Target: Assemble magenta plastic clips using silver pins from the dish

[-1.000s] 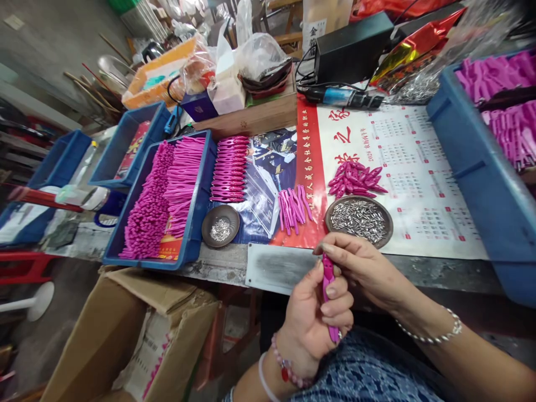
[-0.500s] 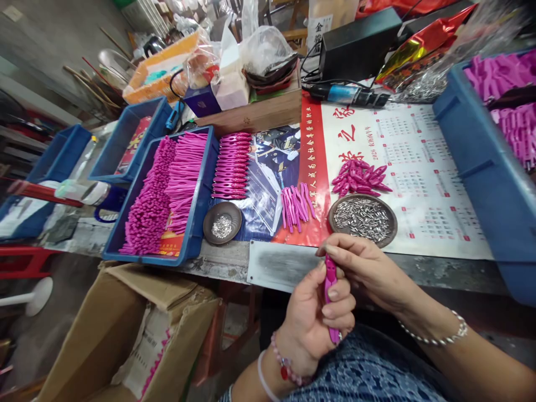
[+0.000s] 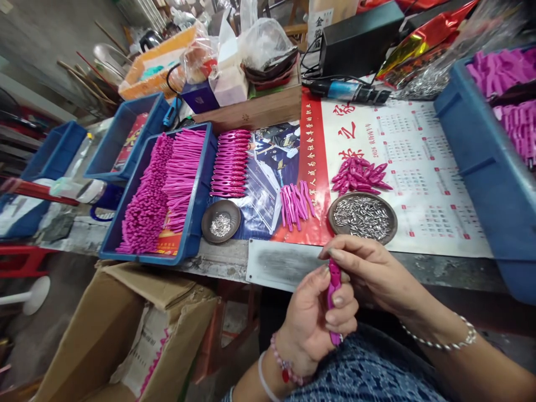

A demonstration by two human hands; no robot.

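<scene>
My left hand [image 3: 320, 312] is wrapped round a slim magenta plastic piece [image 3: 334, 285], held upright over my lap. The fingers of my right hand [image 3: 364, 268] pinch together at its top end. Just beyond them sits a dark round dish [image 3: 392, 231] full of small silver metal pins. Behind that dish lies a heap of glossy magenta pieces [image 3: 360, 174]. To the left, several thin pink pieces [image 3: 296, 205] rest on the red strip of the poster. A smaller dish [image 3: 206, 223] holds tiny silver parts, with a row of magenta pieces [image 3: 230, 164] behind it.
A blue bin [image 3: 190, 223] of pink sticks stands left; another blue bin [image 3: 481, 162] stands right. A metal plate [image 3: 285, 265] lies at the table's front edge. An open cardboard box [image 3: 79, 329] is below left. A wooden box [image 3: 259, 109] and black device [image 3: 360, 42] are at the back.
Both hands and the magenta piece have shifted very slightly to the right in view. My grip on the piece is much the same.
</scene>
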